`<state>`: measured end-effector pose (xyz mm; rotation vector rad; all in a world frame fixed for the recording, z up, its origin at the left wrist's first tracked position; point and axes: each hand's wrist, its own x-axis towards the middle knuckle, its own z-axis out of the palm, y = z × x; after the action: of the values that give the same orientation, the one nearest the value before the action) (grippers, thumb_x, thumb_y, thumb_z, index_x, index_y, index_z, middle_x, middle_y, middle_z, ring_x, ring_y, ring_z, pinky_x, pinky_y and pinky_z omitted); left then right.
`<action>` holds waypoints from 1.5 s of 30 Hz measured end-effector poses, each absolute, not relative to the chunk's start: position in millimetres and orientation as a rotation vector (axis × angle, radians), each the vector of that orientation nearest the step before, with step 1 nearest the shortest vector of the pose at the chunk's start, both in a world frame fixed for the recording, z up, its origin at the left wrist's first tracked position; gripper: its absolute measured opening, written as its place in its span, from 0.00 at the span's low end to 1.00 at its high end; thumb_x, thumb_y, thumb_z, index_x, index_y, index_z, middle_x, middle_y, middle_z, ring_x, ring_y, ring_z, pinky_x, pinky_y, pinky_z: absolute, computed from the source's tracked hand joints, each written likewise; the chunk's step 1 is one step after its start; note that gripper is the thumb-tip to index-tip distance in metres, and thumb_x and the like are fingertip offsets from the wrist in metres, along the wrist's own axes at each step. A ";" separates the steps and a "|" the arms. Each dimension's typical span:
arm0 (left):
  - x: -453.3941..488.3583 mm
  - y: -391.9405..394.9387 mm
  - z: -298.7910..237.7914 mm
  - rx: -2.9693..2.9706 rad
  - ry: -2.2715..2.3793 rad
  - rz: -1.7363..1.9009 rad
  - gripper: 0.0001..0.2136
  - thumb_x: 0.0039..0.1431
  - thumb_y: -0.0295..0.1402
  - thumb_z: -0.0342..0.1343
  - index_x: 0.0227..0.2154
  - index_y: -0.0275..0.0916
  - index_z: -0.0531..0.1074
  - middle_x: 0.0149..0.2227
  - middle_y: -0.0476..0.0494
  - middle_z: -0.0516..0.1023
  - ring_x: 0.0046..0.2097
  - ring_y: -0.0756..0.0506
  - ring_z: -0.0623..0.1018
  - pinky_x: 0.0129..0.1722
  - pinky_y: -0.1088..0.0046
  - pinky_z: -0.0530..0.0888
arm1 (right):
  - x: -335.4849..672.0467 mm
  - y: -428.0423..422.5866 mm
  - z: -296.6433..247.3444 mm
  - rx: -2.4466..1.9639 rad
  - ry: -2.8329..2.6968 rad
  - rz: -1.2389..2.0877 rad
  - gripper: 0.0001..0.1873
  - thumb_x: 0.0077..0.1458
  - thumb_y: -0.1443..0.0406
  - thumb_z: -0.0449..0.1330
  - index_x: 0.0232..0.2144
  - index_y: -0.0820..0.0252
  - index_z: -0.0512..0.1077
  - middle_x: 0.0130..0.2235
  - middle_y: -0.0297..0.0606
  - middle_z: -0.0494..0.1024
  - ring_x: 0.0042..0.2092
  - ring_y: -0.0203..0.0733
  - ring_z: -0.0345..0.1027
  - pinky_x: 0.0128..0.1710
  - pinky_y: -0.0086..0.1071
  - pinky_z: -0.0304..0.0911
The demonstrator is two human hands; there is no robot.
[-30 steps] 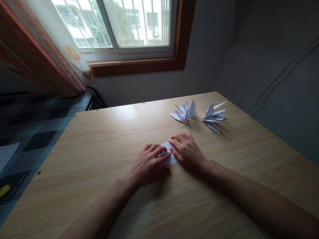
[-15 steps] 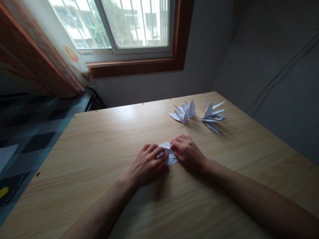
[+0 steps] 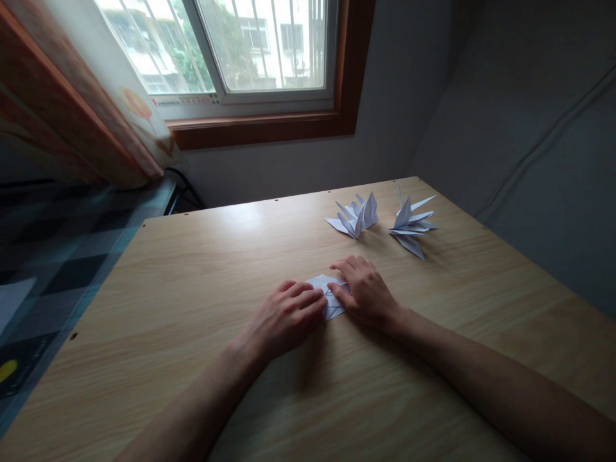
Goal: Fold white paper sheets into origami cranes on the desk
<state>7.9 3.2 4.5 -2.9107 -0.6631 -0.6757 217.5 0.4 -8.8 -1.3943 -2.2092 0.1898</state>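
A small piece of folded white paper [image 3: 335,307], creased and angular, lies on the wooden table between my hands. My left hand [image 3: 291,316] covers its left part, fingers close together and bent over it, gripping it against the tabletop. On the right, my right hand [image 3: 366,292] rests with its thumb on the paper's right side. Its fingers are spread apart from the thumb and reach past the paper's upper right edge. The palms hide part of the sheet.
Beyond my hands stand two spiky folded-paper shapes, one on the left [image 3: 355,217] and one on the right [image 3: 411,224]. The wooden table [image 3: 192,282] ends at a wall under the window. A checked cloth surface [image 3: 72,276] adjoins on the left.
My right hand has let go of the paper's upper flap and its fingers have spread. The flap now lies flatter. My left fingers have shifted slightly and extended over the paper.
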 end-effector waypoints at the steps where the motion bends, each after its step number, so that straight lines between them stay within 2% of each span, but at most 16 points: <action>1: 7.8 3.2 4.3 -2.906 -0.656 -0.683 0.07 0.64 0.30 0.51 0.41 0.39 0.73 0.41 0.45 0.80 0.42 0.47 0.77 0.42 0.69 0.70 | 216.9 0.5 -8.7 -1.435 -2.203 0.186 0.13 0.59 0.62 0.57 0.43 0.63 0.70 0.43 0.46 0.74 0.45 0.49 0.64 0.47 0.40 0.57; 6: 7.4 2.5 3.0 -2.898 -0.659 -0.697 0.07 0.64 0.30 0.52 0.42 0.39 0.73 0.38 0.46 0.80 0.41 0.48 0.77 0.41 0.70 0.70 | 212.6 -0.3 -4.5 -1.517 -2.265 0.281 0.09 0.58 0.62 0.59 0.39 0.61 0.71 0.41 0.43 0.74 0.45 0.47 0.64 0.46 0.38 0.54; 13: 7.8 0.2 4.9 -2.915 -0.720 -0.666 0.07 0.64 0.28 0.50 0.39 0.39 0.73 0.37 0.47 0.80 0.41 0.48 0.77 0.42 0.71 0.70 | 209.5 -0.3 4.8 -1.662 -2.145 0.527 0.11 0.55 0.60 0.63 0.38 0.59 0.70 0.36 0.38 0.76 0.41 0.45 0.67 0.44 0.39 0.50; 20: 7.9 1.2 2.8 -2.920 -0.747 -0.682 0.07 0.64 0.28 0.50 0.38 0.39 0.73 0.36 0.46 0.80 0.40 0.48 0.77 0.41 0.70 0.70 | 206.6 -2.1 3.4 -1.660 -2.120 0.505 0.06 0.53 0.63 0.64 0.32 0.58 0.72 0.37 0.38 0.74 0.42 0.46 0.65 0.42 0.38 0.52; 28: 7.1 2.7 -0.8 -2.943 -0.817 -0.783 0.05 0.62 0.29 0.53 0.32 0.40 0.74 0.37 0.46 0.79 0.39 0.47 0.75 0.41 0.69 0.70 | 202.3 -7.6 3.9 -1.575 -2.176 0.504 0.05 0.54 0.65 0.63 0.31 0.59 0.70 0.38 0.40 0.72 0.43 0.46 0.63 0.44 0.39 0.57; 35: 5.8 3.0 -3.6 -2.810 -0.967 -0.853 0.04 0.60 0.29 0.55 0.37 0.39 0.72 0.48 0.39 0.75 0.49 0.42 0.74 0.48 0.62 0.70 | 200.9 -11.0 7.4 -1.390 -2.149 0.622 0.06 0.52 0.72 0.62 0.29 0.59 0.68 0.37 0.39 0.73 0.43 0.44 0.64 0.45 0.38 0.60; 38: 5.4 4.5 -4.6 -2.787 -1.125 -0.862 0.15 0.59 0.34 0.56 0.48 0.37 0.66 0.53 0.33 0.72 0.52 0.39 0.73 0.48 0.59 0.71 | 201.9 -9.4 9.0 -1.343 -2.099 0.693 0.08 0.50 0.74 0.63 0.28 0.59 0.69 0.40 0.40 0.74 0.45 0.44 0.66 0.48 0.38 0.61; 41: 5.5 5.7 -4.0 -2.792 -1.253 -0.784 0.24 0.59 0.38 0.56 0.56 0.36 0.61 0.50 0.33 0.74 0.50 0.38 0.74 0.47 0.58 0.71 | 204.0 -7.0 9.7 -1.336 -2.049 0.722 0.07 0.50 0.74 0.63 0.27 0.59 0.70 0.44 0.41 0.74 0.47 0.44 0.68 0.49 0.38 0.62; 45: 6.0 5.1 -1.6 -2.794 -1.292 -0.691 0.22 0.60 0.39 0.55 0.54 0.36 0.64 0.46 0.36 0.77 0.46 0.38 0.74 0.45 0.60 0.70 | 207.2 -4.7 10.3 -1.321 -2.043 0.726 0.05 0.50 0.72 0.64 0.27 0.59 0.72 0.45 0.42 0.75 0.46 0.44 0.71 0.48 0.38 0.64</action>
<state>6.0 5.1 -1.6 -2.7939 -1.2916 -0.6906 207.2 -4.7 10.3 -1.3205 -2.0432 0.7262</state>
